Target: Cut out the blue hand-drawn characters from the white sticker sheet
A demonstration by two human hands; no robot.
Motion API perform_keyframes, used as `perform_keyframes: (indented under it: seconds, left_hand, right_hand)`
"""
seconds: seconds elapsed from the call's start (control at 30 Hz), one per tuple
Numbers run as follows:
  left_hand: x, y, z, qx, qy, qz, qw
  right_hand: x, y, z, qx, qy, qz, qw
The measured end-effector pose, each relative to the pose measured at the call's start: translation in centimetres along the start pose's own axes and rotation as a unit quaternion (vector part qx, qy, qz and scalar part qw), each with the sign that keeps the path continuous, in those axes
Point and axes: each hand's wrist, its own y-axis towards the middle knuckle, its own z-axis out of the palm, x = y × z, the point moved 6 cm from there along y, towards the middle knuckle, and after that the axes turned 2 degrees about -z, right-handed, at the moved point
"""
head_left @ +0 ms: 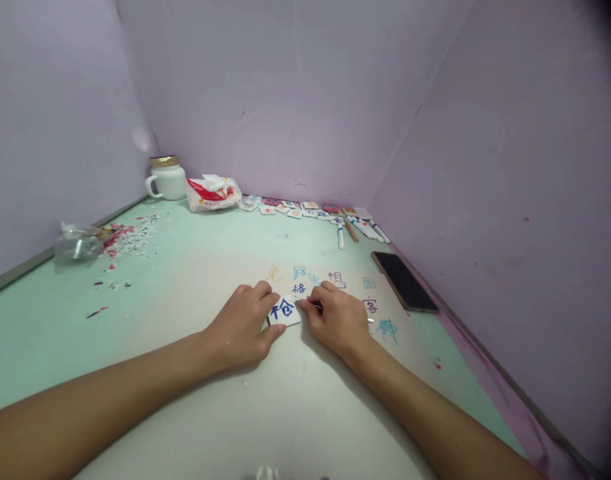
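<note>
A small white tile (284,311) with a blue Chinese character lies on the pale green table (195,280). My left hand (245,323) curls round the tile's left side, thumb under its near edge. My right hand (335,317) is closed on a thin metal tool (319,307), its tip at the tile's right edge. A second white tile (299,289) with a blue character sits just behind, between my fingertips. Blue and faint orange characters (336,279) are marked on the table beyond my hands.
A black phone (404,281) lies at the right near the purple wall. A row of tiles (295,208) and markers (340,235) lines the back. A white mug (168,179), a snack bag (213,193), a clear plastic bag (78,243) and scattered scraps (130,239) sit at the left.
</note>
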Motion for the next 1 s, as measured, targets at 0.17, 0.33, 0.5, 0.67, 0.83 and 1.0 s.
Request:
perform_keyframes:
  seconds: [0.17,0.33,0.5,0.67,0.83,1.0]
  left_hand:
    - [0.1,0.0,0.0,-0.008,-0.003,0.004,1.000]
    - [0.0,0.0,0.0,-0.004,-0.004,0.003,1.000]
    - [-0.1,0.0,-0.1,-0.005,-0.006,0.007,1.000]
    - [0.0,0.0,-0.1,-0.004,-0.007,0.009,1.000]
    - [0.2,0.0,0.0,-0.007,-0.005,0.008,1.000]
    - [0.0,0.0,0.0,-0.007,-0.003,0.013,1.000]
  right_hand:
    - [0.0,-0.2,-0.1,0.006,-0.003,0.004,1.000]
    - [-0.1,-0.2,-0.1,0.002,-0.010,-0.002,1.000]
    - [0.1,0.2,0.1,0.003,-0.028,-0.010,1.000]
    - [0.0,1.0,0.2,0.001,-0.056,0.015,0.998]
    - [-0.4,1.0,0.1,-0.004,-0.017,0.011,1.000]
    - [-0.2,0.7,0.2,-0.003,0.001,-0.014,1.000]
